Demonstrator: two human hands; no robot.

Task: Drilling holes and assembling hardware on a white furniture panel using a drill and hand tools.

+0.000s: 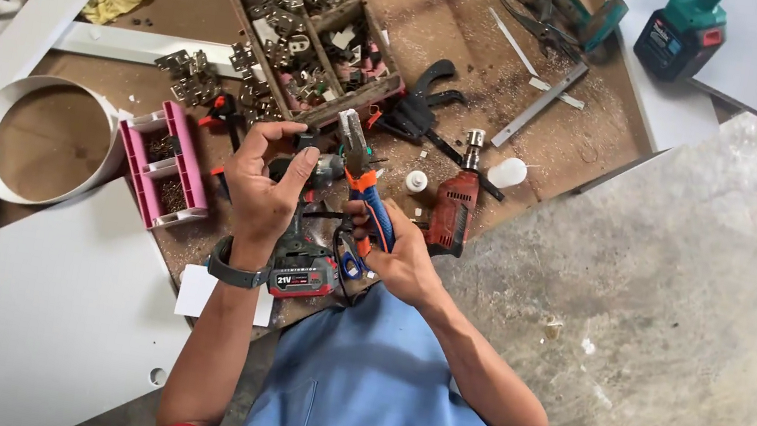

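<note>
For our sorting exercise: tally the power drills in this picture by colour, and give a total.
Red drills: 2, one under the left hand at, one beside the right hand at
Teal drills: 2
Total: 4

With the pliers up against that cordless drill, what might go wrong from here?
1. The right hand works the pliers close to the left hand fingers on the cordless drill; a slip may pinch them.
2. Small parts could drop into the sawdust on the board and get lost.
3. The red drill and the small white bottle lie beside the right hand and could be knocked.
</note>
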